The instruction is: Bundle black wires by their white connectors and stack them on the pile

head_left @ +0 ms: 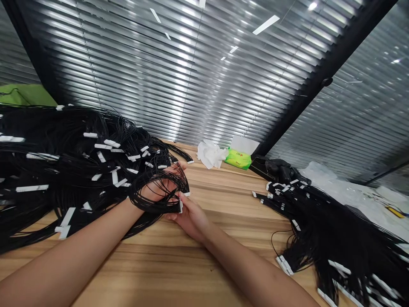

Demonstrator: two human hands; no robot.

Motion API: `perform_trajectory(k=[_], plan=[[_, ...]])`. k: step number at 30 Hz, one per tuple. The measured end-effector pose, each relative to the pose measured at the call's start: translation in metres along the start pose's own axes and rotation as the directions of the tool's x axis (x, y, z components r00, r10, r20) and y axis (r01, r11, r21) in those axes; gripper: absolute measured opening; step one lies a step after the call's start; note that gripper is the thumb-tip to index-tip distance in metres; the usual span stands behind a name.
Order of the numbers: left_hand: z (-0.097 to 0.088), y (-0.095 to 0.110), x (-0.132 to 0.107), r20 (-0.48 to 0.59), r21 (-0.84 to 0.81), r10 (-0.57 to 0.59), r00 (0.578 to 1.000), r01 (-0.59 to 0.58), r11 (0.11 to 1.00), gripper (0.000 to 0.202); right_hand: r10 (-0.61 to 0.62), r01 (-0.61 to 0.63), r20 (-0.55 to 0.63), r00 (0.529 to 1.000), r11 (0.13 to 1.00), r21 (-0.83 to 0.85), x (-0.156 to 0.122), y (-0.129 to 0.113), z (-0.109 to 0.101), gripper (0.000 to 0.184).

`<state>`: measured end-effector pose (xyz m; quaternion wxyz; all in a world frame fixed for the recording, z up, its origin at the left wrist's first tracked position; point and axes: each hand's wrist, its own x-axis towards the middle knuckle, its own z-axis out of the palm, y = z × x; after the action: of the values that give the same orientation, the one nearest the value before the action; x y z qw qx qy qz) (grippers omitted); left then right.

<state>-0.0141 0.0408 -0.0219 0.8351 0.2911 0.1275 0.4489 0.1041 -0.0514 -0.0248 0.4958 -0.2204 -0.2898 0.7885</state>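
A big messy pile of black wires (64,175) with white plugs crowds the left of my wire loop (166,207), and another pile (345,230) lies well to its right. Past the loop sit crumpled white tissue (209,154) and a shiny green pack (238,159). My arms reach forward and meet at the loop — thin, bendy wires over striped wood (220,264). It drapes across my left hand (169,181) — I can't tell how those fingers hold. My right hand (191,217) pinches the loop by its hard white plug (181,207).

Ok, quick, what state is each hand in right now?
Left hand: among looped black wires; open or closed can't be told.
Right hand: closed, holding the same wires near a white connector.
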Motion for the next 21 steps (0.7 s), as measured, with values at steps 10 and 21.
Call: perform_trajectory(k=[10,21], plan=[[0.014,-0.020,0.006,-0.167,0.557,0.211,0.963,-0.085,0.826,0.012,-0.342,0.338,-0.292,0.893,0.939,-0.063,0.004,-0.001,0.000,0.017],[0.020,-0.020,0.012,-0.162,0.680,0.338,0.927,-0.143,0.719,0.016,-0.288,0.300,-0.268,0.919,0.954,0.003,0.006,-0.001,-0.003,0.016]])
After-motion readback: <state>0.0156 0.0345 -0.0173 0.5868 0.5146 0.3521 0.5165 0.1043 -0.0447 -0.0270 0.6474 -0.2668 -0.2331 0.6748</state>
